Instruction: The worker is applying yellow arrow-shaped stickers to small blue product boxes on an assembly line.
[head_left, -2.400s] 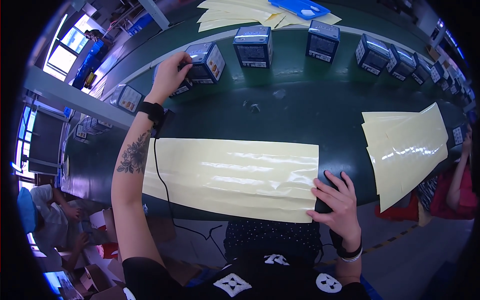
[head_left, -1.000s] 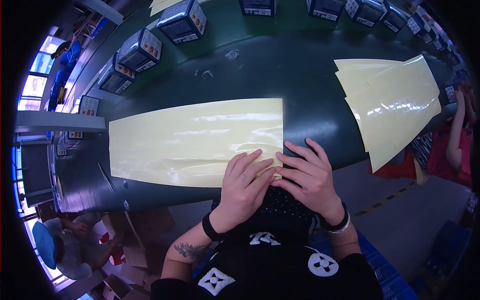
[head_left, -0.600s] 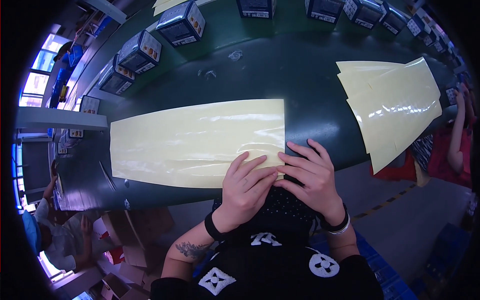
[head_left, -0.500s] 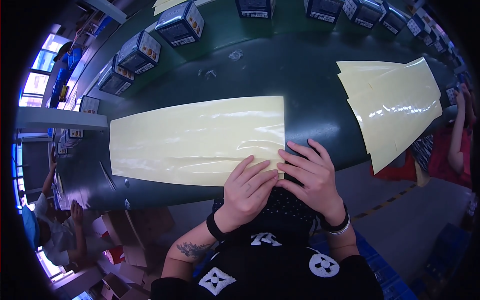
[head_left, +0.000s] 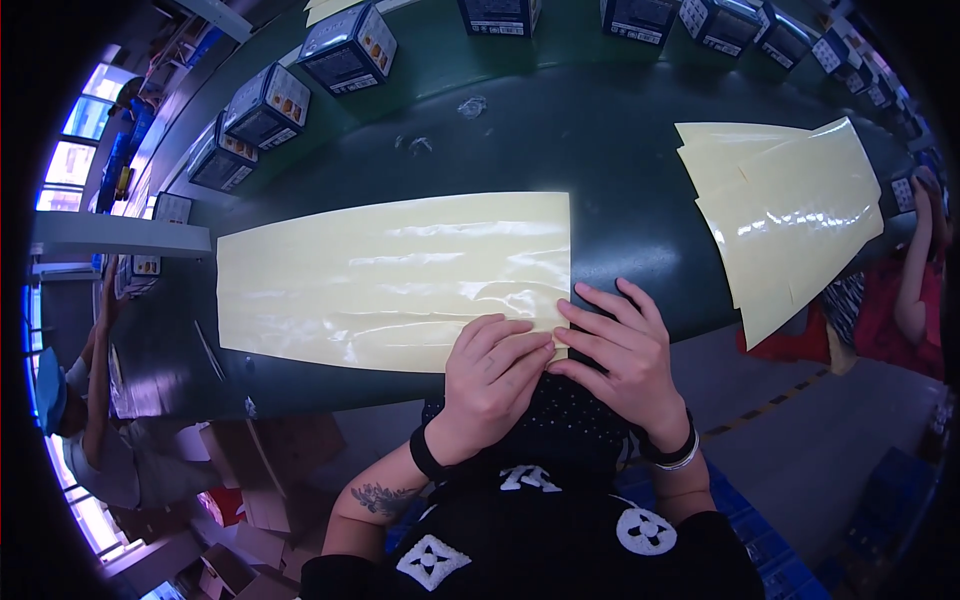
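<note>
A long, glossy pale yellow sheet [head_left: 400, 270] lies flat on the dark green table in front of me. My left hand [head_left: 488, 375] is at its near right corner, fingers bent and close together over the near edge; its thumb is hidden. The left fingertips rest on the sheet, seemingly gripping that edge. Opposite it, my right hand [head_left: 625, 350] has its fingers spread. Its index and middle fingertips touch the sheet's right edge, and its thumb is close to the left fingertips at the corner. Small creases or a lifted strip show beside the fingers.
More yellow sheets [head_left: 790, 220] lie fanned out at the right. Dark blue boxes [head_left: 350, 48] stand in a row on a green belt [head_left: 430, 70] along the far side. Crumpled clear plastic [head_left: 472, 106] lies beyond the sheet. One co-worker [head_left: 100, 440] is at left, another [head_left: 910, 290] at right.
The blue boxes have shifted slightly left along the far side. My left fingers have bent a little more at the corner; my right hand stays put. The left co-worker has changed posture.
</note>
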